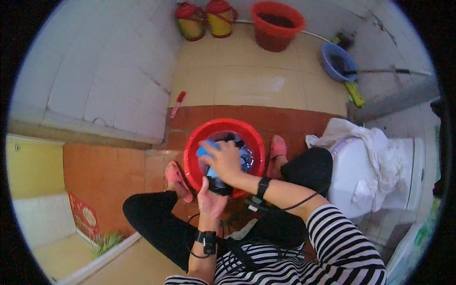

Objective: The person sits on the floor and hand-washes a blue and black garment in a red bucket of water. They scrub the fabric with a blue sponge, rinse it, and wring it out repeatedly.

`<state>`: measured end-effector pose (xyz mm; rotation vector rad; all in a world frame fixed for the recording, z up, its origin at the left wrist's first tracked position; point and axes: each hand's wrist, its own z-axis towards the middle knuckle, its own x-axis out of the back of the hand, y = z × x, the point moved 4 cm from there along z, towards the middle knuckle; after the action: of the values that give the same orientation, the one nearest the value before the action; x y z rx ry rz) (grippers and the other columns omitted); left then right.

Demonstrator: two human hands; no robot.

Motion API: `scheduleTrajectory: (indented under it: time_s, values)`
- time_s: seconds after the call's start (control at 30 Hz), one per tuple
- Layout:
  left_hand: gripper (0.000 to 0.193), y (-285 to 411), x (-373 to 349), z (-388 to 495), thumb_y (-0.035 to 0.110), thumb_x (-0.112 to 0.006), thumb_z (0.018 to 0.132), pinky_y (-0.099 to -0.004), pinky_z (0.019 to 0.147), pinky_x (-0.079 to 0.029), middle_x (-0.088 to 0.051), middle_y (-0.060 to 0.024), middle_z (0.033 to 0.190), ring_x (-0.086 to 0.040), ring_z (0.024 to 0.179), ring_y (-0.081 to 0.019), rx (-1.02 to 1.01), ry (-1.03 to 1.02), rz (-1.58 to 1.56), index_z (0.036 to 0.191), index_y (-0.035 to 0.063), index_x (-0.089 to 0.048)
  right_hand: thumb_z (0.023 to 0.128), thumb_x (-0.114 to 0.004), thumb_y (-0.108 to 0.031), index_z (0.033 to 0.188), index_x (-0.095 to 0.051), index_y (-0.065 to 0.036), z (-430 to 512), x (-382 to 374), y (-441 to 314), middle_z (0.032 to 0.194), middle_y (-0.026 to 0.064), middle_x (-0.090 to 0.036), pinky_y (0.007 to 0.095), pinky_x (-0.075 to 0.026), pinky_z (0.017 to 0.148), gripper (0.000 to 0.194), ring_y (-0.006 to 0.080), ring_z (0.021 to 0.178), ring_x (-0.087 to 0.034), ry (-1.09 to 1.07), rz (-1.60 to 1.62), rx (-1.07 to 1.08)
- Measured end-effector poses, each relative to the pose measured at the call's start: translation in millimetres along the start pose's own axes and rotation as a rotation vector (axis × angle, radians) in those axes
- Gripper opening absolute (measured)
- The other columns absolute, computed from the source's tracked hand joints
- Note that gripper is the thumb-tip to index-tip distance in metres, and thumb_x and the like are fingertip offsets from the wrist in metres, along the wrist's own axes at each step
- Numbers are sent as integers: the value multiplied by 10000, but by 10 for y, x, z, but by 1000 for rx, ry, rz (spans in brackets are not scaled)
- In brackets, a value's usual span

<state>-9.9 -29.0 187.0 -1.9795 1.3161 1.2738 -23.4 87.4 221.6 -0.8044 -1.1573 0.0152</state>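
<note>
Between my feet stands a red plastic basin [191, 162] with water and dark, wet items in it, probably cloth. My right hand [225, 160] is over the basin, its fingers around a bright blue object [207, 148] that could be a brush or a sponge. Palm up at the near rim, my left hand [212, 203] supports a black and light-blue item [218, 185], whose kind I cannot make out. The right hand lies just above this item and hides part of it.
A white toilet [345, 181] with a white cloth [381, 160] over it is close on the right. A red-bristled brush [179, 103] lies ahead-left. Along the far wall are two thermos flasks [191, 26] [219, 23], a red bucket [272, 39] and a blue basin [327, 67].
</note>
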Motion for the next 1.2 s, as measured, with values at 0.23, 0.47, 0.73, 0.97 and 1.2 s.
scheduleTrajectory:
  time_s: [0.23, 0.47, 0.73, 0.97, 1.2]
  values:
    - [531, 48, 146, 5, 371, -443, 1042, -442, 1176, -292, -450, -84, 1496, -413, 1383, -262, -32, 91, -90, 1482, 85, -369, 876, -631, -480, 1361, -577, -381, -35, -122, -141, 1155, 55, -588, 469, -401, 816, 499, 311, 1014, -492, -326, -45, 225]
    - [471, 82, 230, 59, 343, -476, 1035, -469, 1167, -293, -490, -77, 1464, -457, 1340, -261, -43, 123, -152, 1447, 120, -425, 879, -668, -415, 1346, -605, -314, 29, -230, -108, 1107, 108, -618, 466, -423, 830, 482, 326, 984, -516, -187, 38, 262]
    - [499, 198, 312, 142, 340, -453, 1043, -470, 1170, -300, -480, -119, 1466, -462, 1340, -285, -118, 3, -321, 1450, 55, -404, 828, -738, -364, 1332, -625, -308, 142, -488, -238, 1169, 107, -595, 449, -421, 877, 520, 317, 1015, -509, -213, 68, 201]
    - [522, 298, 392, 277, 354, -496, 1019, -459, 1139, -337, -515, -97, 1430, -477, 1327, -257, -63, 134, -371, 1441, 57, -414, 849, -723, -369, 1338, -627, -261, 371, -727, -219, 1156, 124, -600, 452, -424, 876, 510, 335, 1009, -514, -223, 100, 107]
    - [503, 444, 499, 360, 362, -553, 999, -438, 1121, -360, -587, -63, 1344, -538, 1264, -247, -170, 204, -309, 1401, 72, -467, 896, -694, -305, 1393, -572, -225, 414, -1044, -88, 1180, 172, -585, 466, -408, 954, 518, 385, 1085, -492, -420, 81, 198]
